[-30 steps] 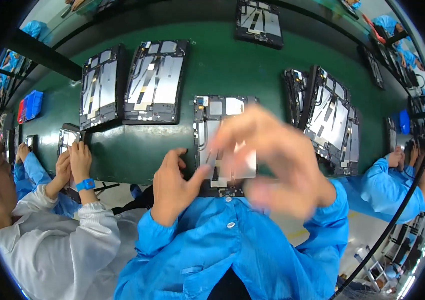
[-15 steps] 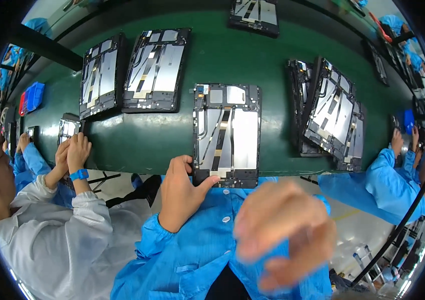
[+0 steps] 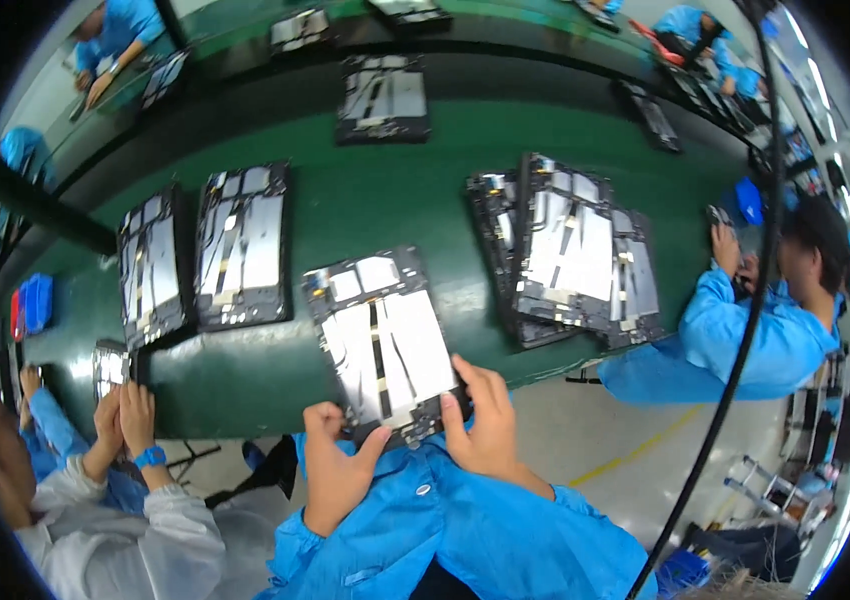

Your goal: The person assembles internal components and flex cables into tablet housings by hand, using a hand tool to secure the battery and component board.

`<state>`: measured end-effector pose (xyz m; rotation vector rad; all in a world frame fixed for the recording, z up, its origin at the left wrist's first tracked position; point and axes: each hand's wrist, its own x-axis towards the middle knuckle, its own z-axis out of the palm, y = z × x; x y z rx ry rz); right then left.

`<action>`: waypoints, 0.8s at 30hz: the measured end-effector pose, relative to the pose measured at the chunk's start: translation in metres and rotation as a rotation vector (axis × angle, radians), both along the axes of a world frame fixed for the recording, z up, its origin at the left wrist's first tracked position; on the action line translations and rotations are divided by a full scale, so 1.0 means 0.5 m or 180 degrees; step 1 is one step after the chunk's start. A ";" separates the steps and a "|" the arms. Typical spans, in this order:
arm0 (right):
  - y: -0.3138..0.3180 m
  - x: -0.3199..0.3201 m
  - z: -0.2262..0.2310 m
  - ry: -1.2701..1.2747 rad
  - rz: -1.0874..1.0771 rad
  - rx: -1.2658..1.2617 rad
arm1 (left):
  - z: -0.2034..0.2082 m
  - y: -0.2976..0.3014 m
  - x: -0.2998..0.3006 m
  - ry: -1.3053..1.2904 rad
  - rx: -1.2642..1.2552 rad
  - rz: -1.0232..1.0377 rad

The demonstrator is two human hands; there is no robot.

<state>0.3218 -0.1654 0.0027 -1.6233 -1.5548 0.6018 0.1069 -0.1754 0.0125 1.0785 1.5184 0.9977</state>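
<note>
An opened tablet [image 3: 340,345] with its silver inner plates, dark cables and black frame showing lies at the table's near edge, turned slightly counter-clockwise. My left hand [image 3: 338,470] grips its lower left corner, thumb on top of the bottom strip. At the lower right edge my right hand [image 3: 490,420] holds it too, the thumb over the frame and the fingers along the side. Whether the tablet rests on the table or is raised a little, I cannot tell.
Two piles of opened tablets [image 3: 243,245] stand to the left on the green table [image 3: 355,190]. A fanned pile [image 3: 570,245] lies to the right. Farther off is another tablet stack [image 3: 382,100]. Co-workers sit on both sides, one in a white coat [image 3: 160,540]. A black cable [image 3: 735,370] hangs at right.
My right hand has come up from the lower right and taken hold of the tablet's right edge. The tablet has turned counter-clockwise in my hands. The whole view has shifted.
</note>
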 end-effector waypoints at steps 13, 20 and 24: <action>0.058 -0.003 -0.065 0.1652 0.0238 0.0212 | 0.001 0.298 -0.190 -0.1459 0.0860 0.0186; 0.081 -0.028 -0.076 0.0591 0.0164 0.1307 | 0.018 0.855 -0.350 -0.2211 0.0749 0.0594; 0.081 -0.033 -0.073 0.0265 -0.0018 0.1432 | 0.035 1.075 -0.433 -0.1850 0.0758 0.1043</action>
